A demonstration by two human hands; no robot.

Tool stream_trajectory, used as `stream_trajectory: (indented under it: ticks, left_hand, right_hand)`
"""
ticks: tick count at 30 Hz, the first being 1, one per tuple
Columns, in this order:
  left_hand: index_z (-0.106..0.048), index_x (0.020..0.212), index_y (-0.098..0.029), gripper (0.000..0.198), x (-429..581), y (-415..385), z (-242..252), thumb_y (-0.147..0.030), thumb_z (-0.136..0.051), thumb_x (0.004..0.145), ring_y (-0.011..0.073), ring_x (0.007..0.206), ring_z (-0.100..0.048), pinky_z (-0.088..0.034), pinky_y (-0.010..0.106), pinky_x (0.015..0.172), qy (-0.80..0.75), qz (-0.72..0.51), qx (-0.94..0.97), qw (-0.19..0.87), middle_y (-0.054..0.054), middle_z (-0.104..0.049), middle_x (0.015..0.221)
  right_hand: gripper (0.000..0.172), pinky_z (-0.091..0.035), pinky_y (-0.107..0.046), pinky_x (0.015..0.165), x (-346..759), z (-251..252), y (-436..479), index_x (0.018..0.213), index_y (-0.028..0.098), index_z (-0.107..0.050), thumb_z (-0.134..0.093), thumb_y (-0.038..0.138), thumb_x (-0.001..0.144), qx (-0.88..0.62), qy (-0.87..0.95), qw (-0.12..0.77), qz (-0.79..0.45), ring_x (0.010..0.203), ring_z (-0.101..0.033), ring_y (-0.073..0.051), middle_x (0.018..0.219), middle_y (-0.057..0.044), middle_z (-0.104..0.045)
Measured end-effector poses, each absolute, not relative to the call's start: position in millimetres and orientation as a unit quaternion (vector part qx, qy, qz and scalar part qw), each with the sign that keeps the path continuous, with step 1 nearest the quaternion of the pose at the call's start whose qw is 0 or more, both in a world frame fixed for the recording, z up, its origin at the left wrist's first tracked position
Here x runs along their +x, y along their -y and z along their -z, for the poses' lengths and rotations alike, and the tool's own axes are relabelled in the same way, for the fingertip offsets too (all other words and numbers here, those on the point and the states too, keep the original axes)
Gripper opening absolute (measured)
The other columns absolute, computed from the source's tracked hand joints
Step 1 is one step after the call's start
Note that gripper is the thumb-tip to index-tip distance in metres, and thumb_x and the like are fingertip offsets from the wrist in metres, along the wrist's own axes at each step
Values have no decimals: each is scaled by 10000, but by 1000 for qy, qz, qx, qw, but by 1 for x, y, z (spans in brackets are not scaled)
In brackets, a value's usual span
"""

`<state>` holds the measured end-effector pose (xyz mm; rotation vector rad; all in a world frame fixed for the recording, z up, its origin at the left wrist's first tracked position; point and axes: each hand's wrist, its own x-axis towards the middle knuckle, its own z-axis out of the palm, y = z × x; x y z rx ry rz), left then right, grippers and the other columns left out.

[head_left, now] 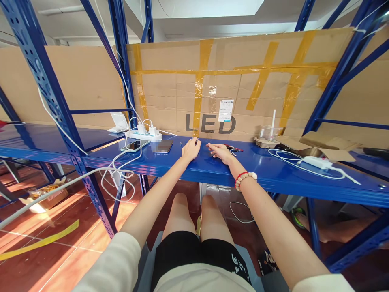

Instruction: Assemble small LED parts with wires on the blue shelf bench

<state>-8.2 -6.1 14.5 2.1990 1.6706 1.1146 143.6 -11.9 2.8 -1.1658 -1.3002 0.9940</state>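
Note:
My left hand rests over the blue shelf top, its fingers curled closed around a small dark thing that I cannot make out. A short gap to the right, my right hand has thumb and forefinger drawn together; anything between the tips is too small to name. Beside and behind the right hand lie several thin pens or pen parts, dark and red. A dark phone lies flat to the left of my left hand.
Farther left are another phone, a white power strip and looped white cables. To the right stand a clear cup with a straw, a white adapter and flattened cardboard. Taped cardboard walls the back; blue posts rise beside.

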Motion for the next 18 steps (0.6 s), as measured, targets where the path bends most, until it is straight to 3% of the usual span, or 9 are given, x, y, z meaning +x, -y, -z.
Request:
stream_trajectory:
  ticks: [11, 18]
  left_hand:
    - [-544, 983, -259, 311, -7, 7, -12, -382, -285, 864, 209, 994, -542, -406, 369, 863, -492, -335, 797, 99, 31, -612, 1051]
    - [-529, 979, -247, 302, -7, 9, -12, -377, -284, 862, 210, 1012, -538, -411, 383, 868, -470, -322, 818, 75, 24, -608, 1072]
  right_hand:
    - [254, -400, -111, 386, 140, -7, 20, 819, 150, -691, -657, 375, 707, -491, 569, 523, -403, 516, -472, -32, 856, -60, -618]
    - [309, -399, -113, 387, 141, -5, 17, 786, 139, -684, -739, 380, 600, -501, 568, 519, -395, 533, -476, -39, 813, -45, -612]
